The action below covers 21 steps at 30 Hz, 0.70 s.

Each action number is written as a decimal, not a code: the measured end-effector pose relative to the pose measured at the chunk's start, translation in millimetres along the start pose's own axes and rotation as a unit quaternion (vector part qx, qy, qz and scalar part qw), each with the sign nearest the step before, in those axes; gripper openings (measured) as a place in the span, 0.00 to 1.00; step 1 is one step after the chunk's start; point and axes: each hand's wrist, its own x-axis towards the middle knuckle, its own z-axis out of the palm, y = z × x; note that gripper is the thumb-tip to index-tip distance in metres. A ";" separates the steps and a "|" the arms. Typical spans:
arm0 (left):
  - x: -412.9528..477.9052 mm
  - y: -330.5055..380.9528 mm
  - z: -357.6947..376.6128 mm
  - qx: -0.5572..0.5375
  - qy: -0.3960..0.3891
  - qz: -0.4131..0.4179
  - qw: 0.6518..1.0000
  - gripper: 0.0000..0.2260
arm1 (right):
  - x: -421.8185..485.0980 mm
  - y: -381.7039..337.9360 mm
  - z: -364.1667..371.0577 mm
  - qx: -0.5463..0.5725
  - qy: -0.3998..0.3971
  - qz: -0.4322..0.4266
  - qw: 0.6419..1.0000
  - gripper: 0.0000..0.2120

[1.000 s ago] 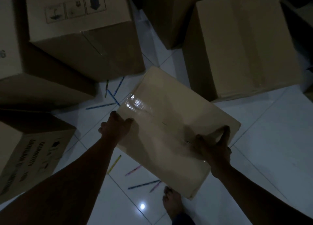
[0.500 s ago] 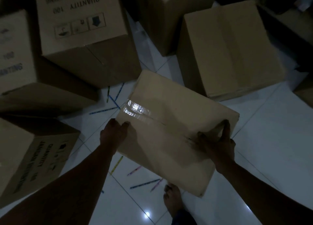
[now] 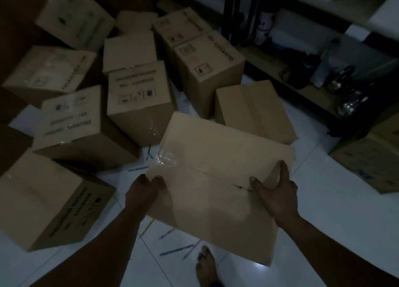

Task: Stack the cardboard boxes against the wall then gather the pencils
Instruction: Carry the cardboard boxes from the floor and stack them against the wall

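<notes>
Both arms extend forward. Left hand (image 3: 143, 189) grips the left edge of the cardboard box (image 3: 216, 155), thumb on top. Right hand (image 3: 278, 197) grips the right edge, thumb spread across the top face.

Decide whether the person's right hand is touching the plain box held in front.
Touching. Head view shows the right hand gripping the box at its right edge, thumb on top.

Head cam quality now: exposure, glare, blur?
Head view: dim and underexposed; glare on the clear tape strip of the plain brown cardboard box; bright light reflection on the white tiled floor; printed cardboard boxes at upper left smeared by blur; wide-angle bending toward edges.
</notes>
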 end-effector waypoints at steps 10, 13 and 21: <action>-185.4 64.6 -26.7 -0.094 0.013 0.055 0.994 0.24 | -88.1 -24.6 -177.1 0.034 0.063 -0.081 0.994 0.47; -241.3 96.7 -28.7 -0.104 0.046 0.116 0.987 0.28 | -106.9 -31.8 -235.1 0.081 0.086 -0.113 0.987 0.46; -339.8 182.1 -25.5 -0.139 0.042 0.203 0.968 0.23 | -157.4 -51.8 -377.5 0.114 0.199 -0.134 0.964 0.38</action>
